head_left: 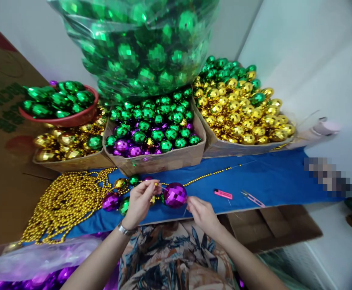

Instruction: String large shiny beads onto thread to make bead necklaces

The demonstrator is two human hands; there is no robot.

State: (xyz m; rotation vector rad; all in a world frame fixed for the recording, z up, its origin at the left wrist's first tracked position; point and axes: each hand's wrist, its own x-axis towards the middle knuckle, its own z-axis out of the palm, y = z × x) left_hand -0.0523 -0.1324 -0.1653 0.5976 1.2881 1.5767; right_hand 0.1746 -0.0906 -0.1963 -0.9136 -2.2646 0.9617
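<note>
A large faceted purple ball point(175, 195) is between my two hands, above the blue cloth. My left hand point(141, 199), with a watch at the wrist, pinches a thin thread point(163, 187) at the ball's upper left. The fingertips of my right hand point(202, 214) are pinched together against the ball's lower right edge; what lies between them is hidden. Beside my left hand lie a purple bead point(111, 201), a gold bead point(121, 184) and green beads point(134, 180). A string of small gold beads point(209, 176) runs behind the ball towards the right.
Gold bead strands point(64, 201) are heaped at left on the blue cloth point(272, 177). At right lie a pink cutter point(223, 194) and thread snips point(253, 198). Behind stand bead-filled cardboard boxes point(160, 163), a red bowl point(73, 120) and a bulky plastic bag point(145, 44) of green balls.
</note>
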